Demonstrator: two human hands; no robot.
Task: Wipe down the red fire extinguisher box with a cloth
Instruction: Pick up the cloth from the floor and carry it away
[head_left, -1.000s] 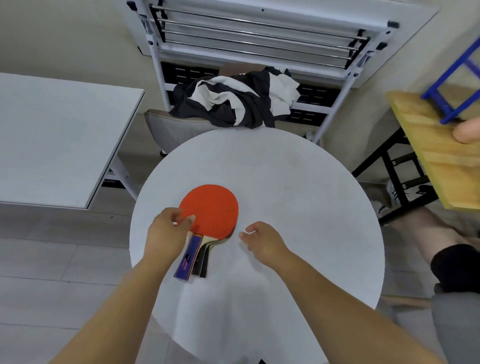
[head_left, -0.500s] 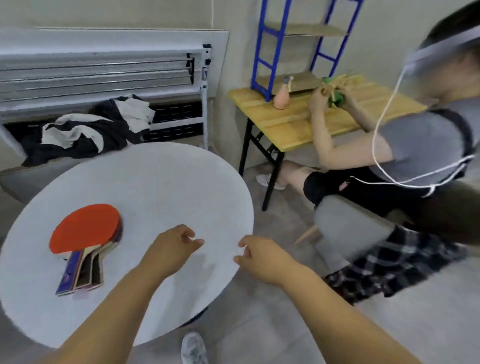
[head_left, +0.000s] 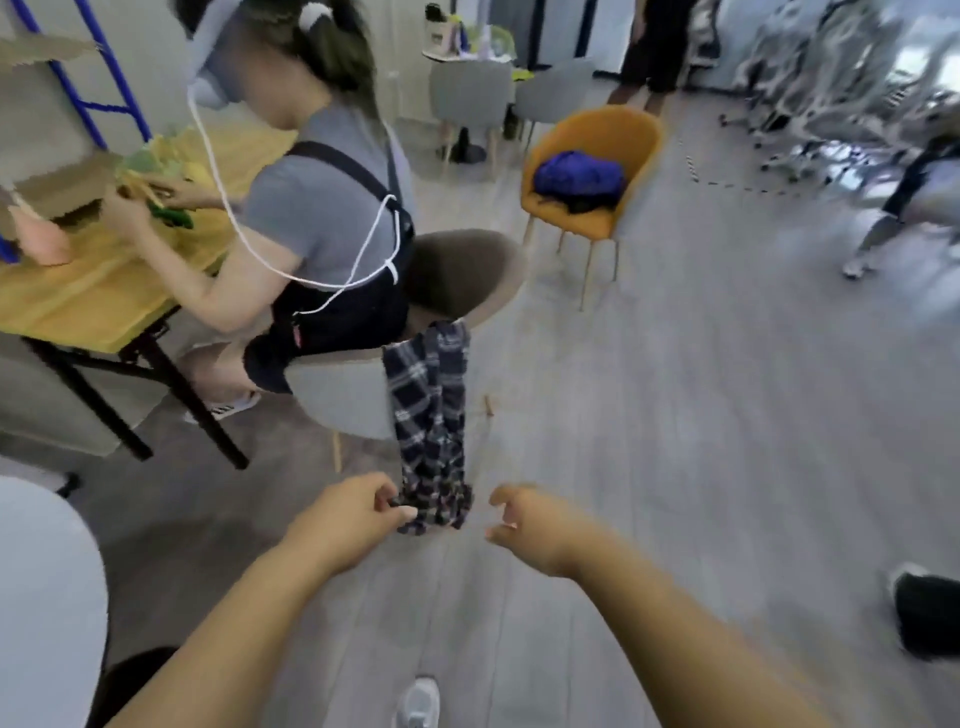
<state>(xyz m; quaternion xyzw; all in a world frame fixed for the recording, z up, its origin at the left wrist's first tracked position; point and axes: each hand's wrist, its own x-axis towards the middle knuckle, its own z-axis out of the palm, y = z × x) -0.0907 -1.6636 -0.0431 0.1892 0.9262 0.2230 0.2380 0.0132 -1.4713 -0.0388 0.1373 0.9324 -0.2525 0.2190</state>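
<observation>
Head view, motion-blurred. Left hand (head_left: 345, 522): grip loosely curled, thumb and forefinger close together at the lower end of a plaid cloth (head_left: 431, 405); whether it pinches the cloth cannot be told. Right hand (head_left: 530, 525): grip half open, fingers curled, nothing held, just beside the cloth's right edge. The cloth hangs from a grey chair (head_left: 348, 395) down to the floor (head_left: 675, 415). A person (head_left: 322, 208) sits there at a wooden surface (head_left: 78, 296). Red fire extinguisher box: position cannot be told from this view.
</observation>
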